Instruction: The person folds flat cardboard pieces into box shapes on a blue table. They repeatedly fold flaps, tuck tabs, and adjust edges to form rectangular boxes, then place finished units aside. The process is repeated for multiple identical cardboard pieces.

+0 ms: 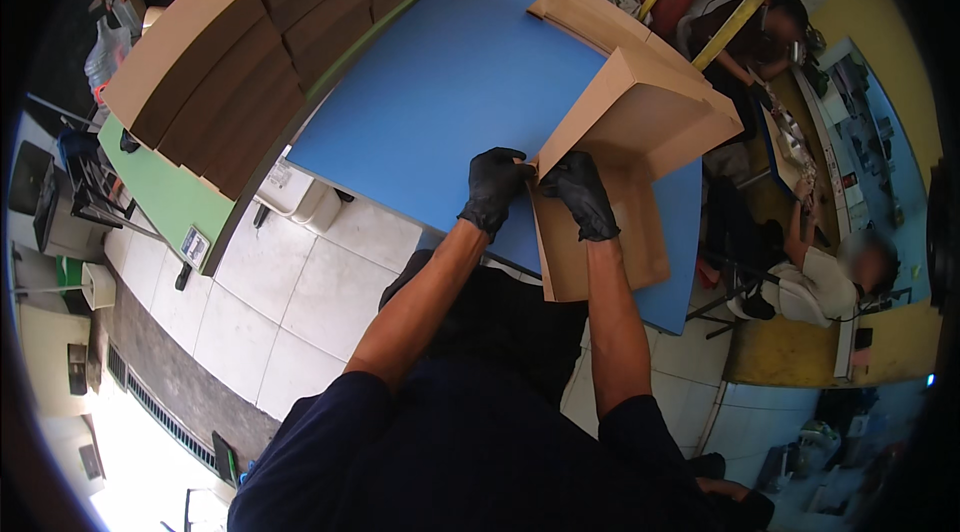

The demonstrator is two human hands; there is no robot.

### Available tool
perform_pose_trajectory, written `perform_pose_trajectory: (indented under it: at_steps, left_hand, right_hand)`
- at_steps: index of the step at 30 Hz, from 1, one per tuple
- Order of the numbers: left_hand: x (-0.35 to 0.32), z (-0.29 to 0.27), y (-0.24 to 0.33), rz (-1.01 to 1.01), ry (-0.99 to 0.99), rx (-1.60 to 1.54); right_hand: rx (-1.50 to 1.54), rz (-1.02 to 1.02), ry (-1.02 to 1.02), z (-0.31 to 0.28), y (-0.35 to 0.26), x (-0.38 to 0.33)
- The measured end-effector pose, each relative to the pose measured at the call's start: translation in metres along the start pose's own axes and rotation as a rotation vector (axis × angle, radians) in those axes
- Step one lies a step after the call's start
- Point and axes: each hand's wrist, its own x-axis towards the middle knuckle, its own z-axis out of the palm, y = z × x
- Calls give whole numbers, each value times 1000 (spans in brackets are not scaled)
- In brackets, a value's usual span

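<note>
An open brown cardboard box (pixel 600 250) rests near the front right of a blue table (pixel 430 82), its lid raised on the far side. My left hand (pixel 495 190), in a black glove, is at the outside of the box's left wall with the fingers closed on its edge. Just inside that wall, my right hand (pixel 583 197), also in a black glove, is curled against the same edge. The fingertips of both hands nearly meet there, and the right ones are partly hidden.
Behind the open box lies more brown cardboard (pixel 610 17). Stacked cardboard boxes (pixel 215 72) stand on a green table (pixel 165 177) at the left. A white bin (pixel 300 200) sits on the tiled floor below. Two people (pixel 815 282) sit at the right by another work table.
</note>
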Motion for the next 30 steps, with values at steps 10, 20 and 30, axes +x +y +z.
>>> perform_pose_trajectory:
  at_steps: [10,20,30]
  left_hand:
    - [-4,-10,1,42,-88,-120]
    - [9,-21,6,56,-188,177]
    - [4,-23,12,241,-100,269]
  right_hand:
    - [112,12,70,5,-2,0]
    - [67,56,20,9,-6,-2]
    - [185,53,28,10,18,1]
